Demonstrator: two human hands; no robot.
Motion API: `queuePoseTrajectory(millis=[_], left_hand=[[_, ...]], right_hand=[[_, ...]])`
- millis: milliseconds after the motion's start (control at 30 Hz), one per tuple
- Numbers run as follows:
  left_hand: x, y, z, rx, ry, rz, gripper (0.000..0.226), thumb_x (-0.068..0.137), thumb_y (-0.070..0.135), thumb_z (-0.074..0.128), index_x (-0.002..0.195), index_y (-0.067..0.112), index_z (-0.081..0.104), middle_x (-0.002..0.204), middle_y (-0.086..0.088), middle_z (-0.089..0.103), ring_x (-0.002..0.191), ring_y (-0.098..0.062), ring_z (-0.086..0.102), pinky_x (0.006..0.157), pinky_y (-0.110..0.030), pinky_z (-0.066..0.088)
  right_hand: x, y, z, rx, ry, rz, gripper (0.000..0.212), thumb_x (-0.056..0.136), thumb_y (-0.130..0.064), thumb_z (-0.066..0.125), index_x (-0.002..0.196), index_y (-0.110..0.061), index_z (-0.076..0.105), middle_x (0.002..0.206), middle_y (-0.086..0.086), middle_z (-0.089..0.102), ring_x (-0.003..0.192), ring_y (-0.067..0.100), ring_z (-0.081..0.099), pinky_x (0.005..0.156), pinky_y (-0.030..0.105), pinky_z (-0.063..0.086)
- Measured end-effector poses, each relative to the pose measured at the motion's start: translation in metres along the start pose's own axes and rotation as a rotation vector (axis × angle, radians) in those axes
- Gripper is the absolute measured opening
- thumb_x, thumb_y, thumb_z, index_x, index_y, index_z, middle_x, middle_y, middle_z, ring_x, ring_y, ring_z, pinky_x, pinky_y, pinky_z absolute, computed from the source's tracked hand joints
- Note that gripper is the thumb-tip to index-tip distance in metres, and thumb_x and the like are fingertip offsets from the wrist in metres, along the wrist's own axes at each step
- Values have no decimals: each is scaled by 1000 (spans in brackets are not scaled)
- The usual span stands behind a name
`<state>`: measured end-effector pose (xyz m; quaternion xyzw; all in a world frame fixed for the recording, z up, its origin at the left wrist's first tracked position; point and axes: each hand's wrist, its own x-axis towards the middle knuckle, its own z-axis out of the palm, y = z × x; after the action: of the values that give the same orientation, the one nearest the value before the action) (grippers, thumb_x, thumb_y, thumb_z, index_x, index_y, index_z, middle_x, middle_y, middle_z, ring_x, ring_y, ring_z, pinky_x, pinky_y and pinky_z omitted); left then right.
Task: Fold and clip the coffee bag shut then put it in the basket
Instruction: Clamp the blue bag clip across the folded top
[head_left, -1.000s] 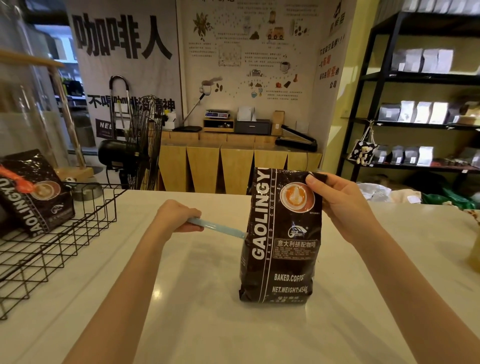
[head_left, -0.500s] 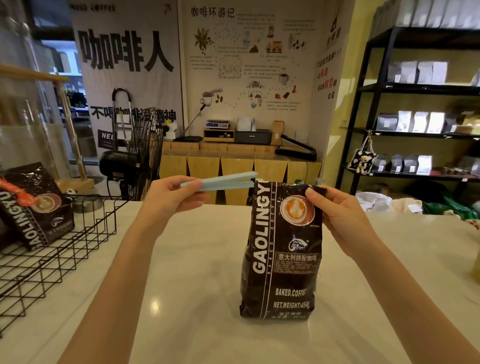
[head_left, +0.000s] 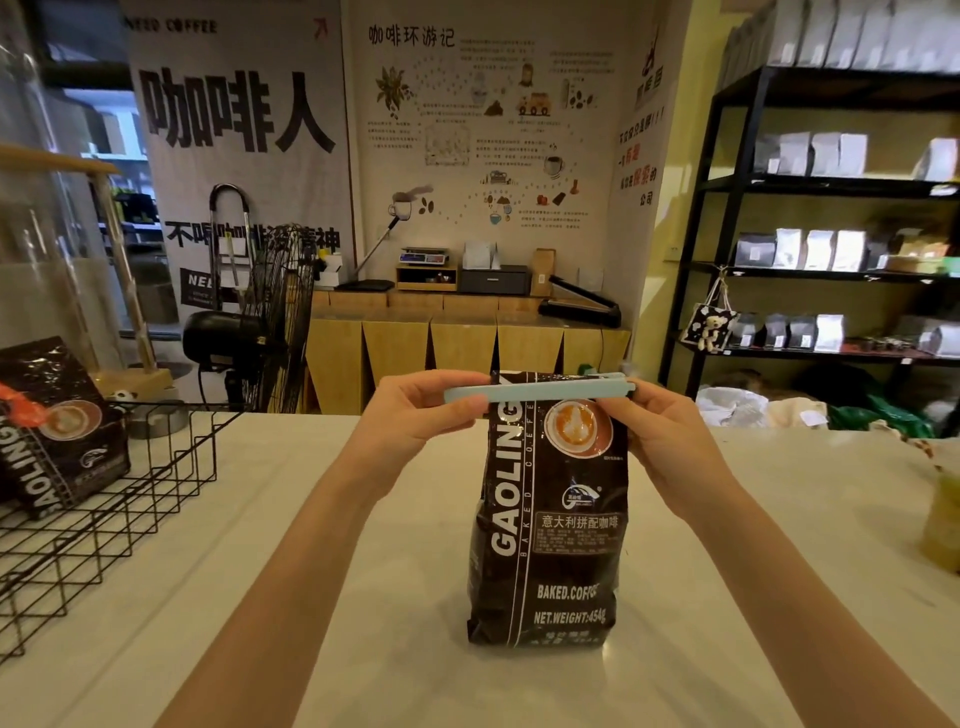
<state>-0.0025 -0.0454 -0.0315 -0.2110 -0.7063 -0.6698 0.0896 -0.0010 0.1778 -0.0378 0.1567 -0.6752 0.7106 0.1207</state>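
Note:
A black coffee bag (head_left: 550, 525) stands upright on the white counter (head_left: 363, 597), its top folded over. A long light-blue clip (head_left: 540, 391) lies across the folded top, horizontal. My left hand (head_left: 415, 415) grips the clip's left end between thumb and fingers. My right hand (head_left: 660, 431) holds the bag's top right corner and the clip's right end. The black wire basket (head_left: 130, 499) sits at the left of the counter.
Inside the basket leans another black coffee bag (head_left: 57, 426) with an orange clip on it. A black fan (head_left: 260, 322) stands behind the counter's far edge. A yellowish container (head_left: 943, 525) sits at the counter's right edge. Shelves with bags fill the right wall.
My left hand carried the blue clip up from beside the bag to its folded top, and the clip now spans the top. My right hand stayed at the top right corner.

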Motion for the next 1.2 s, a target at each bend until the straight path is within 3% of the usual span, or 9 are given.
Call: queuePoseTrajectory(millis=[133,233,333,500,767,867,967,1067,1200], left_hand=[[-1,3,8,-1,48,49,33,68,15,71,97,29,65,84,0,73,81,-11,68,73,-19,55],[-1,3,17,-8,61,49,46,65,17,72,106,31,59,87,-4,73,83,-14,69,75,-21,56],[-2,4,24,13,59,47,38,72,10,70,104,27,62,88,-5,70,84,-17,68,74,-24,57],[-3,9,28,55,47,66,31,72,7,69,97,26,66,89,-6,68,81,-15,66,69,-19,57],[-2,12,26,97,74,57,24,73,9,69,88,27,66,88,-3,69,81,-14,67,64,-17,57],[-2,13,24,98,90,45,24,72,9,69,85,29,66,87,-3,69,79,-13,66,62,-16,56],[-4,15,23,121,80,37,24,71,9,70,84,29,66,86,-3,69,77,-12,66,61,-15,56],[-5,19,23,160,64,44,25,71,9,71,84,30,66,84,0,70,75,-11,67,59,-13,54],[-6,23,23,236,58,67,28,70,8,71,81,33,64,78,7,68,67,3,66,55,-8,51]], right_hand=[[-1,0,-1,-8,1,-5,16,86,-14,54,90,-24,66,65,-12,74,67,3,69,60,13,53],[-2,-1,1,-5,-8,-15,17,85,-14,55,81,-26,66,67,-9,72,67,4,68,63,15,53],[-3,-3,3,-21,-22,-27,15,85,-16,55,79,-25,65,76,-1,67,71,9,65,70,20,52],[-4,-4,-1,-18,-43,-46,18,86,-12,54,79,-24,66,74,-4,66,69,6,66,67,17,54],[-7,-10,-3,-118,-173,-89,20,88,-9,51,102,-22,57,94,-2,66,86,5,67,71,16,54],[-8,-12,-10,-117,-225,-35,49,85,-9,55,126,-31,38,111,-2,62,103,17,63,83,26,55],[-7,-14,-20,-96,-231,-9,76,79,-9,64,137,-39,24,112,2,63,107,22,62,91,36,51],[-5,-14,-26,-26,-209,18,72,70,-22,70,133,-29,36,104,0,67,100,19,67,88,35,53],[-2,-8,-25,-24,-166,-26,41,67,-26,66,106,-16,60,87,-3,73,91,19,69,82,32,56]])
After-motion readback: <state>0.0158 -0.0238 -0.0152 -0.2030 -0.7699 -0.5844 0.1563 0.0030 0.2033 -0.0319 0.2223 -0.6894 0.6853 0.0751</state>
